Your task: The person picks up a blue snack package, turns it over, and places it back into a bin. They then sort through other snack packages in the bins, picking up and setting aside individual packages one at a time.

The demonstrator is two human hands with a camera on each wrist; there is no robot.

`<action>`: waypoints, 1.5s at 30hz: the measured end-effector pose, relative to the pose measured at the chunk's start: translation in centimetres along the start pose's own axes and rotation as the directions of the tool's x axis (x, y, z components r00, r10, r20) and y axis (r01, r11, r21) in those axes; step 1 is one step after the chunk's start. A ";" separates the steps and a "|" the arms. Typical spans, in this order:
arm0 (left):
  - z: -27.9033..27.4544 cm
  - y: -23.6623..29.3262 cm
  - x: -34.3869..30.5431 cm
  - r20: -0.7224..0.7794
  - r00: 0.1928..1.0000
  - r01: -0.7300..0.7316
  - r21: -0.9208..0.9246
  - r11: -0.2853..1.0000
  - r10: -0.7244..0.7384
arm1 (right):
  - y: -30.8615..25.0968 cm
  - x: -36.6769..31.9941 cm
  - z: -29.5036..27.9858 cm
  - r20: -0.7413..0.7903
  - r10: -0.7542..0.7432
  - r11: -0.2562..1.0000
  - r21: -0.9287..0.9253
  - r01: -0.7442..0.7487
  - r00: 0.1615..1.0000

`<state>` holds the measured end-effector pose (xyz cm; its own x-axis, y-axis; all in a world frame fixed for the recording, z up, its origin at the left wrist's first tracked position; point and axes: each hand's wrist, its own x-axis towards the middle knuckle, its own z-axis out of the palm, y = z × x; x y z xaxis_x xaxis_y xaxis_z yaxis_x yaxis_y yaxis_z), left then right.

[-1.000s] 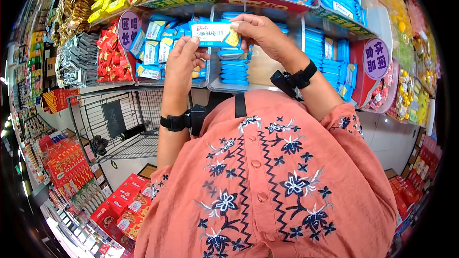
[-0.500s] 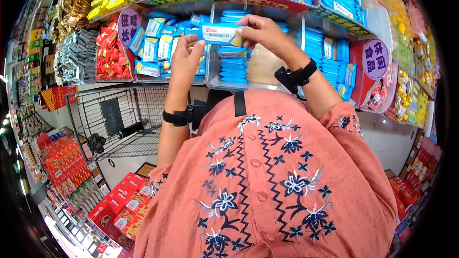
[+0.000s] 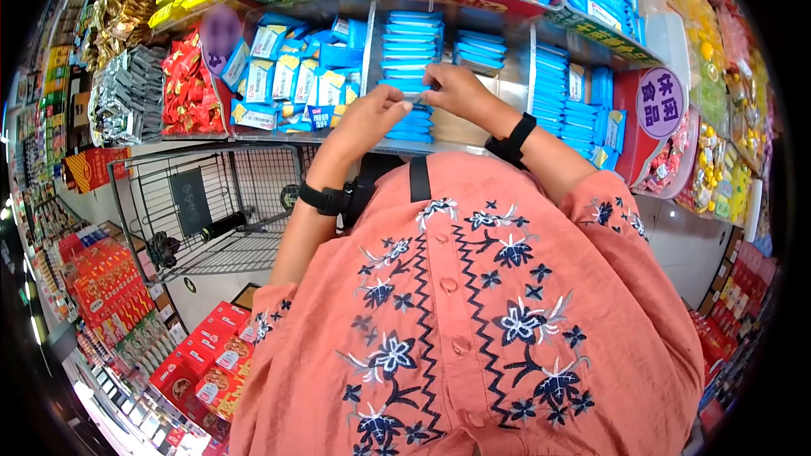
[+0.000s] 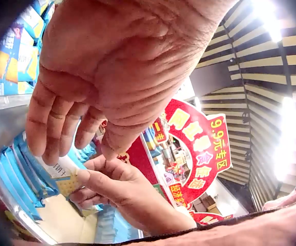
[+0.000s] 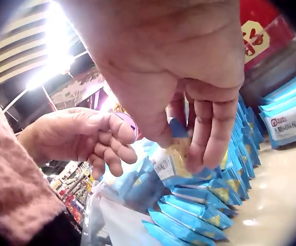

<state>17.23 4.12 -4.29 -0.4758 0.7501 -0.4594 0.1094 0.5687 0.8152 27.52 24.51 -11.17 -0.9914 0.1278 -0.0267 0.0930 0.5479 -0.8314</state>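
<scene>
My right hand [image 3: 466, 100] pinches one end of a blue-and-white snack packet [image 4: 65, 173] between thumb and fingers. In the right wrist view the packet's printed yellow cracker [image 5: 177, 158] shows beneath the fingers. Beside it, my left hand [image 3: 365, 125] has loosely bent fingers close to the packet's other end, and nothing is gripped in them. From the head view the packet is mostly hidden between the hands. Both hands are over a neat stack of matching blue packets [image 3: 412, 38] in a clear-walled bin.
Loose blue packets [image 3: 291, 76] fill the bin on the left, and a shorter stack [image 3: 480, 51] stands right of the tall one. Red-wrapped sweets [image 3: 190, 89] lie farther left. A wire shopping cart [image 3: 211, 211] stands below the shelf at left. More blue packets [image 3: 553, 93] lie to the right.
Both hands have lowered toward my body, and the packet has tipped from facing me to nearly edge-on. The left hand's fingers have come off the packet's left end.
</scene>
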 end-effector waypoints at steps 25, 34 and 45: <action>1.0 -0.8 3.6 0.252 0.968 -0.112 0.418 0.901 0.004 | 1.8 -0.5 2.1 -0.143 -0.055 0.997 -0.057 0.047 0.988; 1.1 -1.1 3.9 0.280 0.960 -0.100 0.416 0.904 -0.022 | 2.6 -0.7 -0.6 -0.049 0.292 0.950 0.126 -0.284 0.955; 1.1 -1.1 4.1 0.275 0.961 -0.096 0.434 0.896 -0.031 | 3.0 0.4 1.0 0.027 0.309 0.909 0.287 -0.303 0.951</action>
<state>16.12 6.93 -7.42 -0.2205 0.7963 -0.5633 0.5226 0.5841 0.6211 27.29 25.37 -14.25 -0.9164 0.2686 -0.2967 0.3586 0.2215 -0.9069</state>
